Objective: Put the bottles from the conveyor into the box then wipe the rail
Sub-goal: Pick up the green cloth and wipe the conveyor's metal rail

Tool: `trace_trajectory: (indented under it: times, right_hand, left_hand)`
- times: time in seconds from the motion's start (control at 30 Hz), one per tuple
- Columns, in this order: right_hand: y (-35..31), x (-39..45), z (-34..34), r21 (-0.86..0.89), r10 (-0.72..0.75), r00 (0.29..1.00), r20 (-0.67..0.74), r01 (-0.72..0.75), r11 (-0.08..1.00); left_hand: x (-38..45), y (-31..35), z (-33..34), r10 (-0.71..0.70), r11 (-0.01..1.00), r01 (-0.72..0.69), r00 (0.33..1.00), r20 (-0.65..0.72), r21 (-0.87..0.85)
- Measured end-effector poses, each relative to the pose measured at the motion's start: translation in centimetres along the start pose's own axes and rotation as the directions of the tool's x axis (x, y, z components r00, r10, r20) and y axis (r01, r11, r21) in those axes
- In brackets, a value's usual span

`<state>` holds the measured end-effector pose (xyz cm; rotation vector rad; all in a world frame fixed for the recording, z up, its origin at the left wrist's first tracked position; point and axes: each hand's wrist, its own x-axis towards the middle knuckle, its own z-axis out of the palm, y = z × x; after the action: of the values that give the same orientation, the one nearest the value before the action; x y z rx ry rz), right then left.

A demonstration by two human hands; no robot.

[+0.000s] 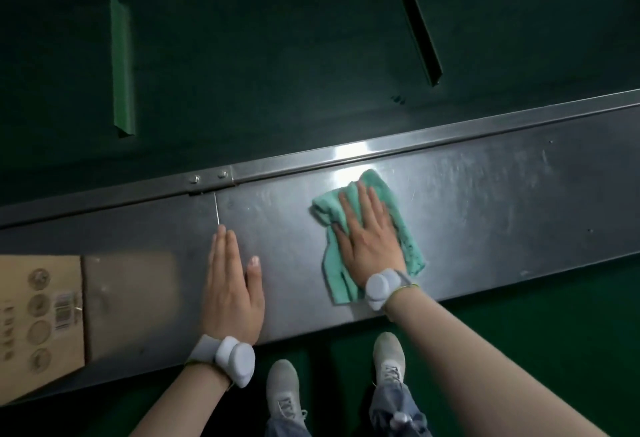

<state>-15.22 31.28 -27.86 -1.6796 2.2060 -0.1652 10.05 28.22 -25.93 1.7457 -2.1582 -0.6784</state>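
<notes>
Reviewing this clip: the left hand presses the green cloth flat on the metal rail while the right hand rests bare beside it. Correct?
Not quite: the hands are swapped. In the head view the right hand presses the green cloth flat on the metal rail, while the left hand rests bare beside it.

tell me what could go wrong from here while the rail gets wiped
1. The right hand presses the green cloth flat close to the conveyor belt; if the belt runs, a raised cleat might catch a loose cloth corner.
2. The left hand lies flat on the rail beside the cloth, so a wide stroke could bump it.
3. The box sits at the left, limiting strokes that way.
</notes>
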Motion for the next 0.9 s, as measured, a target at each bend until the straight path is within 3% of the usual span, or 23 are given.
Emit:
trace_trajectory:
  times: [0.1,0.23,0.4,0.5,0.73,0.9]
  right_hand:
    - [3.9,-0.5,-1.4,0.003,0.222,0.972,-0.073,-0.223,0.975]
    - [6.6,-0.2,-2.6,0.105,0.485,0.862,-0.146,-0.474,0.874]
    - [2.7,1.6,-1.9,0.192,0.647,0.737,-0.196,-0.618,0.762]
    - [-2.1,2.9,-0.3,0.157,0.574,0.796,-0.191,-0.552,0.819]
    - [-15.9,4.9,5.1,0.080,0.219,0.968,-0.123,-0.211,0.974]
    - [-21.2,4.3,7.7,0.061,-0.096,0.995,-0.027,0.097,0.993]
  left_hand:
    - [0.5,-1.0,-0.4,-0.022,1.000,0.022,1.000,0.013,-0.008]
    - [0.3,-2.5,-1.0,0.006,1.000,-0.006,1.000,-0.010,-0.029]
    - [-0.4,-4.2,-1.5,-0.060,0.997,0.055,0.993,-0.105,-0.045]
    - [-1.0,-5.3,-2.0,-0.075,0.996,0.068,0.988,-0.133,-0.058]
    - [-2.1,-7.2,-3.4,-0.064,0.996,0.050,0.969,-0.239,-0.067]
    - [-2.7,-8.1,-3.6,-0.064,0.996,0.043,0.963,-0.260,-0.084]
